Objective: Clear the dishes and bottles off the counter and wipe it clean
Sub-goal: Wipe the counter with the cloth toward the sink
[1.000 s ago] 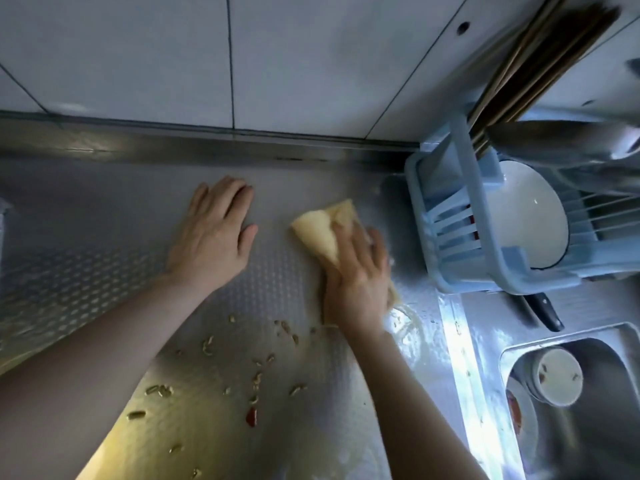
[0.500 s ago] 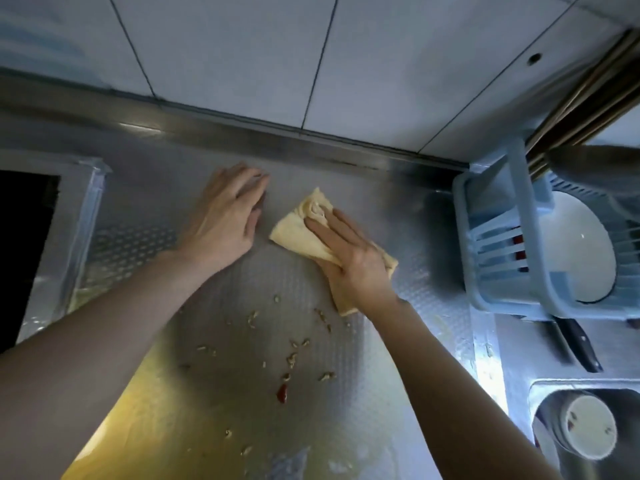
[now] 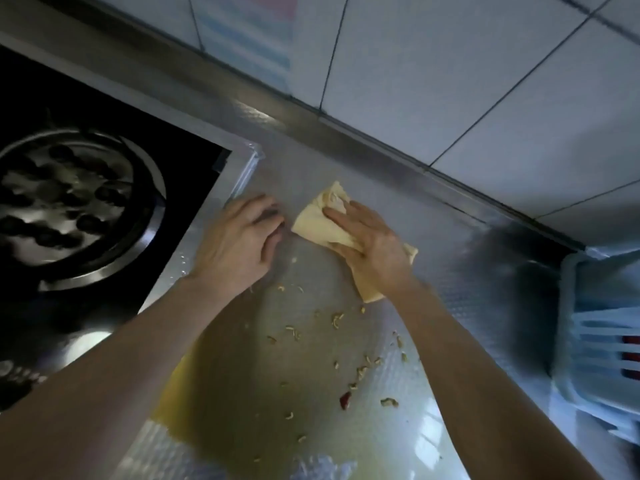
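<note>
Steel desk [image 3: 450, 271] by the stove [image 3: 79, 209] | near: food bits [image 3: 360, 368] and a yellow wet patch [image 3: 180, 410] not wiped yet | middle: left hand [image 3: 235, 244] flat, fingers straight; right hand [image 3: 370, 247] flat, pressing the cloth [image 3: 318, 220] | far: tile wall [image 3: 450, 81] | no dishes on this part; wiping not done.

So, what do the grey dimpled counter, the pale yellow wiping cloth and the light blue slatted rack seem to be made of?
Grey dimpled counter: probably stainless steel, embossed, since it reflects light. Pale yellow wiping cloth: soft fabric, matte; it creases under the right hand. Light blue slatted rack: likely moulded plastic, smooth and uniform in colour.
</note>
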